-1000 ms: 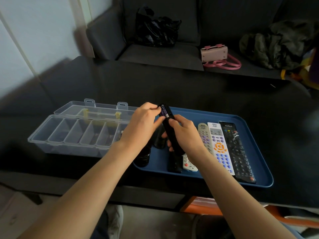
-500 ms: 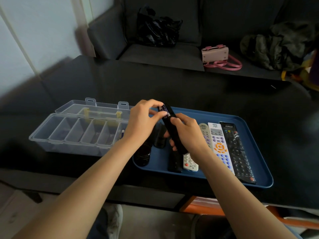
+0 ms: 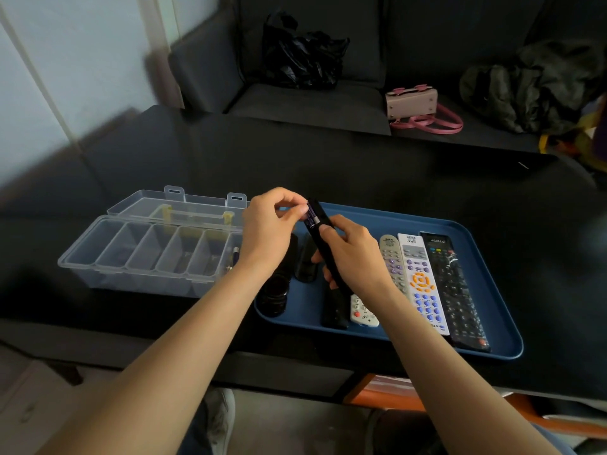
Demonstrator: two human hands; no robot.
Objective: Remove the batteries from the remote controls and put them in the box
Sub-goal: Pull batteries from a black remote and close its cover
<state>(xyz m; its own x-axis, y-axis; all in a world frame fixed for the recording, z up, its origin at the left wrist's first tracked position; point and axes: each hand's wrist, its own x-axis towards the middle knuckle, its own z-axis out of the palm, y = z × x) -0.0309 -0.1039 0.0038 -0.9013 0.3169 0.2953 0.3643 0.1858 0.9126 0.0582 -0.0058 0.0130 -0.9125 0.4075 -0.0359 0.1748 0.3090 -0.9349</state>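
Right hand [image 3: 353,257] is gripping the black remote [image 3: 323,244] upright over the blue tray [image 3: 492,330]; left hand [image 3: 269,231] is pinching a battery [image 3: 310,215] at its top end, the compartment box [image 3: 147,254] waiting just leftward.

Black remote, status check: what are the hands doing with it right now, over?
Right hand grips black remote. Left hand pinches battery in its open bay. Clear box open alongside, nothing blocking.

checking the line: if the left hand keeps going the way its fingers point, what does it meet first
The left hand has fingertips pointing right at the battery in the black remote; they look already on it, though depth is unclear.
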